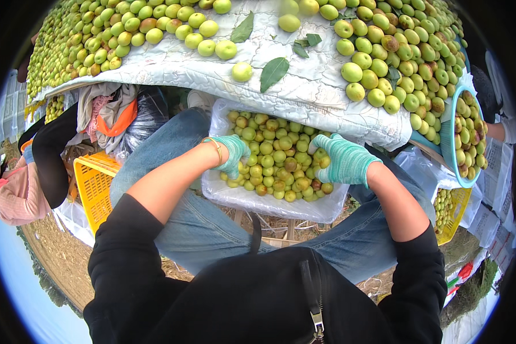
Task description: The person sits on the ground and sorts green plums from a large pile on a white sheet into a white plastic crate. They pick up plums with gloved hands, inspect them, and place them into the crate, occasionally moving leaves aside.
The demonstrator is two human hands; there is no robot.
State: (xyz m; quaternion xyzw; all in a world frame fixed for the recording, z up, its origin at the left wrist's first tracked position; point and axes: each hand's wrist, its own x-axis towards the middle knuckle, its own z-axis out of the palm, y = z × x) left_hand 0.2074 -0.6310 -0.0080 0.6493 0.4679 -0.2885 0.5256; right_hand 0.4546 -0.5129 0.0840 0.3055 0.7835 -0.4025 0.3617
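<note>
A crate lined with clear plastic [218,198] stands between my knees, full of green jujubes [281,155], some with brown patches. My left hand [233,155], in a green knit glove, rests on the jujubes at the crate's left side. Its fingers are curved and a little apart, with nothing visibly gripped. At the right side, my right hand [347,160] wears a matching glove. Its thumb and fingers are spread over the jujubes, with nothing held between them. Both palms are hidden from view.
Ahead, a table under a pale quilted cloth [309,80] bears heaps of jujubes and loose leaves [274,73]. A blue-rimmed basin [457,143] of jujubes is at the right, above a yellow crate [457,212]. Another yellow crate [94,186] and a seated person [28,189] are at the left.
</note>
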